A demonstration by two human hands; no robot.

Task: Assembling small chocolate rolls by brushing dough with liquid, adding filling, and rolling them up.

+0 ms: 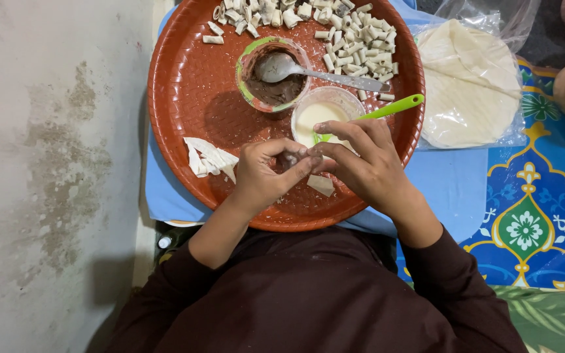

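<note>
- Both hands over round red tray (184,85): left hand (259,175) and right hand (361,160) fingertips pinched together on small dough piece (289,159)
- Cream bowl (318,111) just beyond, cut dough strips (209,157) left

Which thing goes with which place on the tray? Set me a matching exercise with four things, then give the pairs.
Things:
1. metal spoon
2. green-handled spoon
3. cut strips of dough
4. small rolled pieces

Places:
A. heaped at the far edge of the red tray
B. in the cup of white batter
C. in the cup of dark filling
D. lying left of the left hand

Pairs: 1-C, 2-B, 3-D, 4-A.
</note>
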